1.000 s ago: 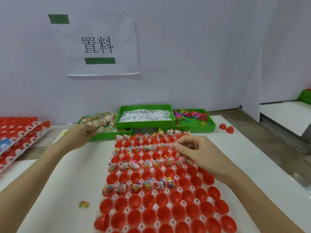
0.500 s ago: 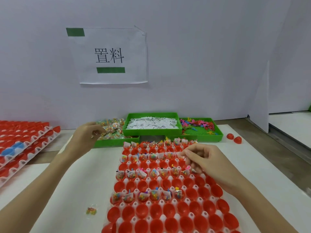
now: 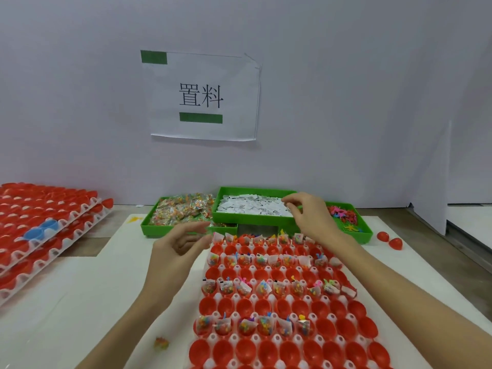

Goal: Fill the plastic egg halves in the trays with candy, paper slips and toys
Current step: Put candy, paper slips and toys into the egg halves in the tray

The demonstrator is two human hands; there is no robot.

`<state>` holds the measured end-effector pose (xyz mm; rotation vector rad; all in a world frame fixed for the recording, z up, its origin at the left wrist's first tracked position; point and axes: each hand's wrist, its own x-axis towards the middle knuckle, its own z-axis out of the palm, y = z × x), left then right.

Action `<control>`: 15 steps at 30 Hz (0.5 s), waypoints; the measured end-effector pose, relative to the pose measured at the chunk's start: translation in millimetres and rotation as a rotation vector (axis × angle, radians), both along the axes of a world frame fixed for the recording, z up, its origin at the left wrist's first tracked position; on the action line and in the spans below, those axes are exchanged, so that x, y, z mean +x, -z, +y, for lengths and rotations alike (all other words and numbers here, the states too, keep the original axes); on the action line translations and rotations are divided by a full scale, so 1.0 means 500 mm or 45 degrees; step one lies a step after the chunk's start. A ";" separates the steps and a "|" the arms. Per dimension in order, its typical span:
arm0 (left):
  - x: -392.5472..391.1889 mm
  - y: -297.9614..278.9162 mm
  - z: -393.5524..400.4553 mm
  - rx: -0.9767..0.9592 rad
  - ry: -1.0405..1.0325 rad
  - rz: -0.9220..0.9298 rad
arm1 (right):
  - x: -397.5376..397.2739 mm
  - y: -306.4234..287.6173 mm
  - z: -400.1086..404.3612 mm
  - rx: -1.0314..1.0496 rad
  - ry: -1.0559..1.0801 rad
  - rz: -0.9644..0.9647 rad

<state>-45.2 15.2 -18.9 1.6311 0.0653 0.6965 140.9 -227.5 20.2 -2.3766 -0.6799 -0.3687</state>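
Note:
A white tray of red egg halves (image 3: 266, 351) lies in front of me; alternate rows hold candy packets, slips and toys. At the back stand three green bins: candy packets (image 3: 183, 209), paper slips (image 3: 247, 206) and small coloured toys (image 3: 343, 215). My left hand (image 3: 181, 243) hovers at the tray's far left corner, thumb and fingers pinching what looks like a clear, blurred candy packet. My right hand (image 3: 308, 214) is over the right end of the slips bin, its curled fingertips pinching at the slips.
Stacked trays of red halves (image 3: 53, 209) with two blue halves (image 3: 42, 230) sit at the left. A loose candy packet (image 3: 161, 343) lies on the white mat left of the tray. Two loose red halves (image 3: 390, 239) lie right of the toy bin. Behind is a wall with a paper sign (image 3: 202, 97).
My left hand left the candy bin and came toward the tray's far left corner. My right hand rose from the tray's third row and reached back to the slips bin.

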 end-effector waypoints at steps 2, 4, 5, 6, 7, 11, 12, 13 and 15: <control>-0.004 -0.001 0.004 -0.003 0.003 0.011 | 0.049 0.000 0.020 -0.122 0.049 0.071; -0.008 0.003 0.006 0.000 0.003 0.036 | 0.081 0.007 0.039 -0.277 0.085 0.167; -0.010 0.005 0.005 0.005 0.010 0.048 | 0.090 0.009 0.048 -0.326 0.084 0.200; -0.012 0.007 0.005 0.016 0.020 0.054 | 0.097 0.009 0.056 -0.349 0.071 0.227; -0.014 0.010 0.003 0.035 0.031 0.056 | 0.103 0.006 0.063 -0.362 0.044 0.248; -0.010 0.020 -0.001 0.077 0.071 0.087 | 0.125 -0.008 0.079 -0.450 0.004 0.266; -0.010 0.023 -0.002 0.074 0.087 0.095 | 0.128 -0.006 0.081 -0.450 0.020 0.235; -0.010 0.025 -0.003 0.075 0.104 0.103 | 0.130 -0.002 0.083 -0.450 0.029 0.195; -0.010 0.027 -0.005 0.095 0.117 0.117 | 0.129 0.005 0.085 -0.454 0.031 0.131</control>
